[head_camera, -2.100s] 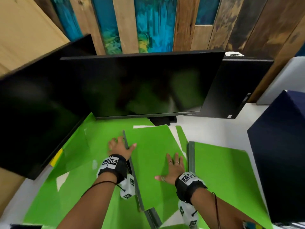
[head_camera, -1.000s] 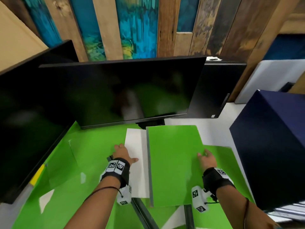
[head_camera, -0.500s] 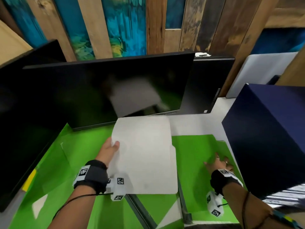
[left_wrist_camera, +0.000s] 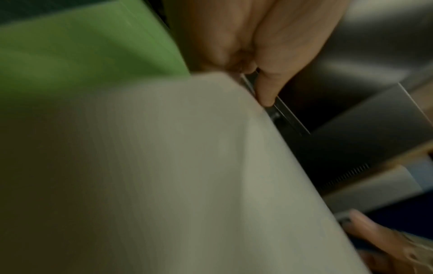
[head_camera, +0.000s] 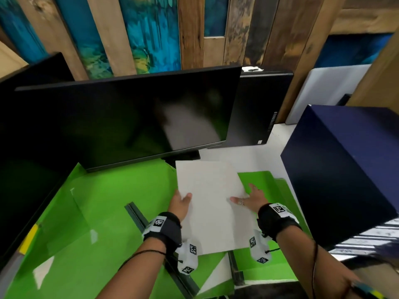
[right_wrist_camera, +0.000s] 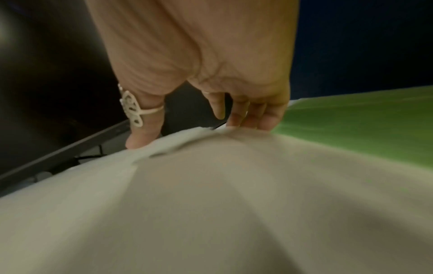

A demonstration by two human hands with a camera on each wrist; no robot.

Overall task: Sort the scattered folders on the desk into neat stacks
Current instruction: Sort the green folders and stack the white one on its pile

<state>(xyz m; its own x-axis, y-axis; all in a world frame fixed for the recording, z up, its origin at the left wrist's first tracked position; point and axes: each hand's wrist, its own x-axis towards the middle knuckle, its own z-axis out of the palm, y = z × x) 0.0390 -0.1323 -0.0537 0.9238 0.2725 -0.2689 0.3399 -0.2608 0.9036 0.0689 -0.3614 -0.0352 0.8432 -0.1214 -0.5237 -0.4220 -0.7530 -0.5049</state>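
Head view: a white folder [head_camera: 212,203] is held between both hands above green folders [head_camera: 121,203] spread over the desk [head_camera: 278,134], in front of a dark monitor [head_camera: 121,117]. The left hand [head_camera: 180,205] grips its left edge, thumb on top, fingers hidden underneath. The right hand [head_camera: 251,198] lies at the right edge with thumb and fingers spread nearly straight; whether any finger hooks under the sheet cannot be told. A dark blue box [head_camera: 345,169] is cut off at the right. Both wrist views are blurred and mostly filled by the white sheet; a ring [right_wrist_camera: 132,109] shows on the right thumb. Dark spine strips [head_camera: 140,219] lie partly covered.
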